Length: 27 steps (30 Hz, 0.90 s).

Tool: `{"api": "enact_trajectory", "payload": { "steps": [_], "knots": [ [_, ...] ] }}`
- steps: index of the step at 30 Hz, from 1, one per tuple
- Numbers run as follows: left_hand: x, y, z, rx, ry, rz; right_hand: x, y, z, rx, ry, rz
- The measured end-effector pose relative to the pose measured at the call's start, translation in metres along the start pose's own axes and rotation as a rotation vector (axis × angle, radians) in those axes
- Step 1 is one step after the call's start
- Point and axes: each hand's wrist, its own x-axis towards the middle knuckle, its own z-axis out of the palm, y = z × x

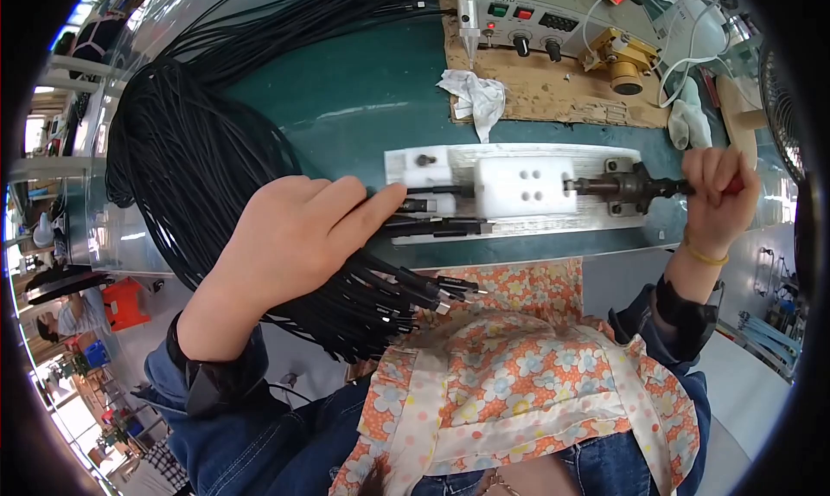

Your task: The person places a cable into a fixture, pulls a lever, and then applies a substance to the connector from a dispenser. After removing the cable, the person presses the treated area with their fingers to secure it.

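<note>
My left hand [290, 236] pinches a black cable [439, 190], its end lying against the left side of a white block [510, 200] with several small holes. My right hand [719, 185] is closed round the red handle [735, 185] of a dark metal push clamp [624, 188], whose rod points at the block's right side. Block and clamp sit on a pale base plate [501, 228]. Under and beside my left hand hang several more black cables with plugs [441, 228]. Whether the cable's tip reaches inside the block is hidden.
A large bundle of black cables [173, 124] covers the left of the green table [346, 107]. Behind the fixture are a crumpled white tissue [477, 98], a cardboard sheet [553, 98] and a control box [545, 25] with knobs. A fan [782, 115] stands far right.
</note>
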Motion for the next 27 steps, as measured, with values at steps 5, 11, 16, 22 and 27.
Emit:
{"api": "enact_trajectory", "payload": {
  "steps": [5, 11, 16, 22, 27],
  "knots": [
    [0.002, -0.003, 0.0, 0.034, 0.011, 0.094, 0.005, -0.004, -0.014, -0.021, 0.095, -0.007],
    [0.003, -0.005, -0.009, 0.034, -0.026, 0.096, -0.007, 0.006, 0.02, -0.576, -0.007, -0.175],
    [0.003, -0.002, -0.013, 0.03, -0.022, 0.079, 0.001, 0.011, 0.053, -1.171, -0.39, -0.287],
    [0.008, 0.002, -0.016, -0.201, 0.195, 0.104, -0.008, 0.009, 0.046, -0.874, -0.145, -0.156],
    [0.007, 0.009, -0.018, -0.263, 0.225, 0.075, 0.0, 0.005, 0.023, -0.451, -0.008, -0.242]
  ]
}}
